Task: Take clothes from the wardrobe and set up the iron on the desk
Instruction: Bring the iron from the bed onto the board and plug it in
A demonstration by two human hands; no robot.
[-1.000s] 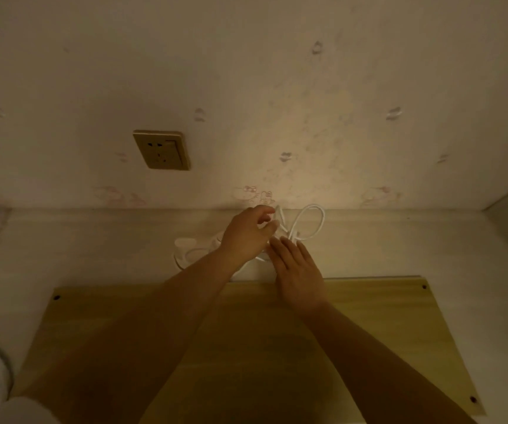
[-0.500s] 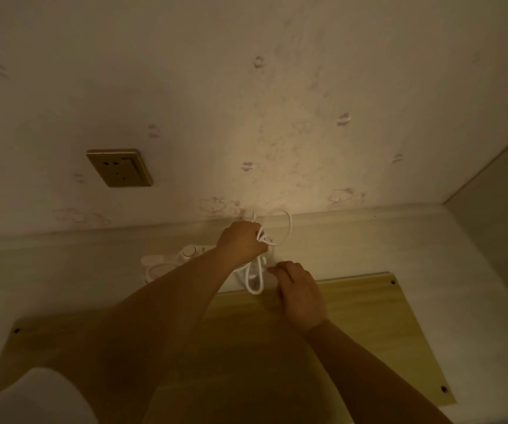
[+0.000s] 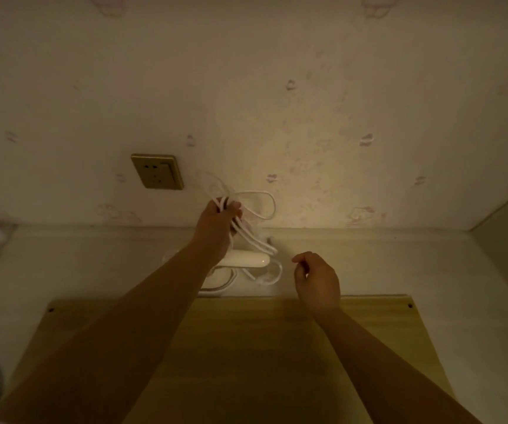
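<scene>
Dim, warm-lit papered wall (image 3: 308,102), faint pink motifs, fills most of my view; I list it first as the backdrop the cord is being raised against.

Pale table (image 3: 399,264) runs along the wall's foot, with a yellow wooden board (image 3: 246,347) lying on it, screw holes at its corners, my forearms crossing over it.

White oblong iron (image 3: 245,259) lies on the table just behind the board's far edge, near the wall, partly hidden by my left wrist. It reads as set down but not yet powered.

Brass-coloured wall socket (image 3: 157,171) sits above the table, up and left of the iron.

My left hand (image 3: 219,223) grips a bunch of white cord loops (image 3: 259,206), lifted off the table against the wall, just right of the socket; I judge this is to free the lead for plugging in. I cannot make out the plug.

My right hand (image 3: 318,278) hovers beside the iron, fingers loosely curled, holding nothing.

Against half a second ago: the left hand has risen with the cord from table level; the right hand has let go and drawn away rightward.
</scene>
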